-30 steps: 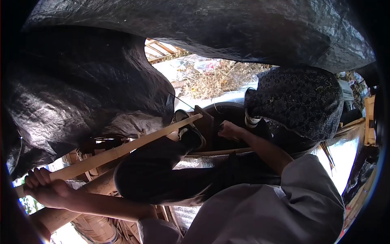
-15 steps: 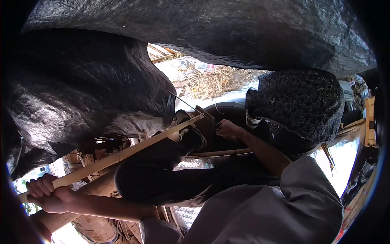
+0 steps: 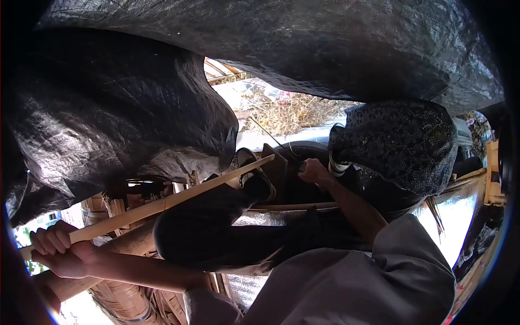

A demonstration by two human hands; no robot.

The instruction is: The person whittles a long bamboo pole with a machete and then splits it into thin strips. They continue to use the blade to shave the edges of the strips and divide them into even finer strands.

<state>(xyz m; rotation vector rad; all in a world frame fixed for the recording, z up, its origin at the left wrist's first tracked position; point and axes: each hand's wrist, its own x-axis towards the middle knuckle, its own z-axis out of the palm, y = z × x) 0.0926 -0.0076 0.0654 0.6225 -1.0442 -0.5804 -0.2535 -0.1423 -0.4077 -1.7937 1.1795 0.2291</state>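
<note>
My left hand [image 3: 59,250] has slid lower, fingers wrapped tight round the bamboo strip [image 3: 162,203]. My right hand [image 3: 313,171] has lifted, fist closed on a thin dark blade [image 3: 271,140] at the strip's far end, so the cut's advancing. The strip's pale, straight, slanting across my knee [image 3: 189,233].

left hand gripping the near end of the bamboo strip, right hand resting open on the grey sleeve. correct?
Not quite. In the head view the left hand does grip the bamboo strip, but the right hand is up by the dark block, closed on a thin tool, not on the sleeve.
</note>
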